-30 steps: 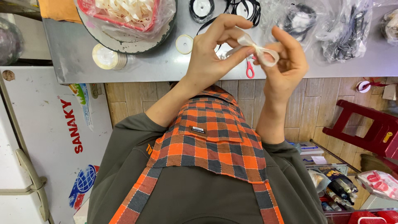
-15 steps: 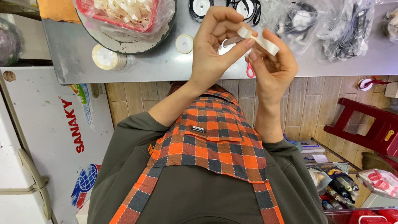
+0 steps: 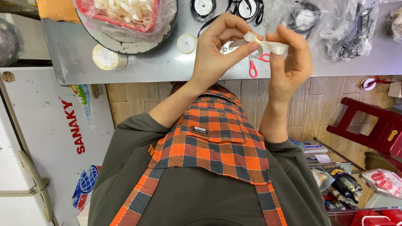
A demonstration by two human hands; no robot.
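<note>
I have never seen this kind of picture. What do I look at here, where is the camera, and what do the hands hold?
There is no machine here: a person works with two bare hands. The single camera sits on the person's head and looks down, so the picture seems turned over: the body in an orange checked apron fills the bottom, and the grey metal table runs along the top.

The left hand and the right hand are raised above the table edge and together pinch a short piece of cream ribbon.

On the table lie pink-handled scissors, two pale ribbon spools, a bag of cream ribbon pieces and bags of black ribbon. A red stool stands on the floor.
</note>
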